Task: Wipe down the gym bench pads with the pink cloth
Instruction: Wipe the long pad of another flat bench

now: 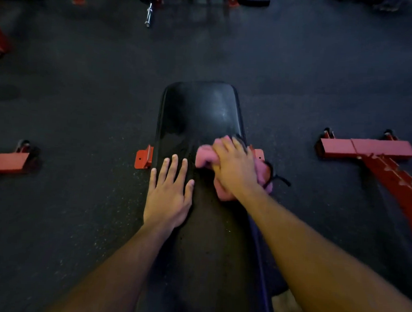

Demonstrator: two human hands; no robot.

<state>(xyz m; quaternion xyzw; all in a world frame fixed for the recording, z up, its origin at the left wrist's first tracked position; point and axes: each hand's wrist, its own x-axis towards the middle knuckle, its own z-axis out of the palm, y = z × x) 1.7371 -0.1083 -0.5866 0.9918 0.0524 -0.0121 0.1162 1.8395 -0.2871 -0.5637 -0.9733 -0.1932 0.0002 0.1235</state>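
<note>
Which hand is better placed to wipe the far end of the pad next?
Right. The right hand already grips the pink cloth on the bench pad; the left hand lies flat, bracing.

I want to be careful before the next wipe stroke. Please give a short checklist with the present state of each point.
1. Right hand grips cloth: ok.
2. Cloth touches pad: ok.
3. Left hand lies flat on pad, beside the cloth, not in the way ahead: ok.
4. Far part of pad free of objects: ok.
5. Far part already wiped: cannot tell.
6. Black cord near cloth hangs free of bracket: cannot tell.
</note>
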